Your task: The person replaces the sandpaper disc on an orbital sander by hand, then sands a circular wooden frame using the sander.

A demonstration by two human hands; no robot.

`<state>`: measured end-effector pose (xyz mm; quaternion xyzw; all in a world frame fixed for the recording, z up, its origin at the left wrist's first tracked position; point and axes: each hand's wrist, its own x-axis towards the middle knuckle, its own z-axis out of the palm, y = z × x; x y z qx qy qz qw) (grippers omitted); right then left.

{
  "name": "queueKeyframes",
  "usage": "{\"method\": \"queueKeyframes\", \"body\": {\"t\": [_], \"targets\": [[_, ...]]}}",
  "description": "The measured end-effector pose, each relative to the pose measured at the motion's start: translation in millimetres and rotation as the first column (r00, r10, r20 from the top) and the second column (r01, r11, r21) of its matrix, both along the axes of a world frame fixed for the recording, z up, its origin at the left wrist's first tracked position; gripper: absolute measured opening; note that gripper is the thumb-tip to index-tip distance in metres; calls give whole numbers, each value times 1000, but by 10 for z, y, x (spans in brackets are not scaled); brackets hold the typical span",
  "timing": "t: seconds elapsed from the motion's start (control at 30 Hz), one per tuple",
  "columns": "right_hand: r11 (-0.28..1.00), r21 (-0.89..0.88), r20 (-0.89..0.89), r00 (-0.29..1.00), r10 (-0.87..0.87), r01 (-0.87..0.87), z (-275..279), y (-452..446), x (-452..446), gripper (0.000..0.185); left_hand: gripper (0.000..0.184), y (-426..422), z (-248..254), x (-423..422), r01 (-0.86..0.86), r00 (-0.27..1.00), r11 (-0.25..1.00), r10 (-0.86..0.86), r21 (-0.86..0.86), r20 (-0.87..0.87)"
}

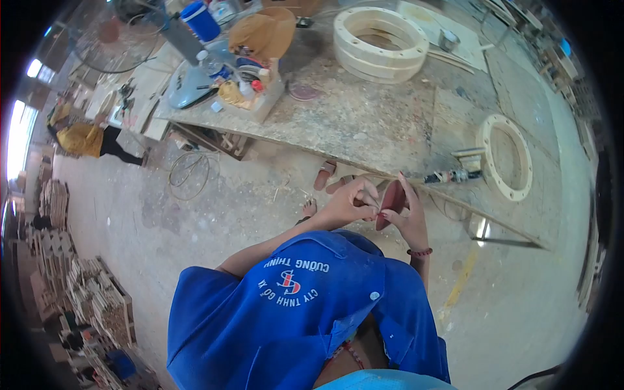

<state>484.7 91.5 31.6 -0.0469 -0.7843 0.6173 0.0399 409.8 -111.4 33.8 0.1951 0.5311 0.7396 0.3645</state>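
Observation:
A dark red round disc, like a sanding disc [390, 203], is held up edge-on in front of my chest. My right hand [412, 222] grips it, fingers behind and thumb on its near face. My left hand [353, 203] is closed in a pinch at the disc's lower left edge. Just beyond my right hand, at the table's front edge, lies a black and silver hand tool [452, 176]. A flat round reddish disc [305, 91] rests farther back on the table.
The dusty worktable [364, 123] carries a thick pale ring [380, 49], a thinner flanged ring [506, 159] and a box of bottles [260, 104]. A cap [263, 32] lies behind the box. Another person [81, 138] stands far left. Wood stacks [97, 296] line the floor.

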Motion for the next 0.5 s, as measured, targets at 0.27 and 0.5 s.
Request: {"method": "queueKeyframes", "body": {"t": [0.27,0.5], "targets": [[985,147,-69,995,-75,85,-35,14,45,88,31,17,27,-10,-54,999,994,54,-94,-6],[977,162,-52,990,-130,137,-65,-39,98,92,26,-17,87,-13,-23,997,992,32,-128,68]]}}
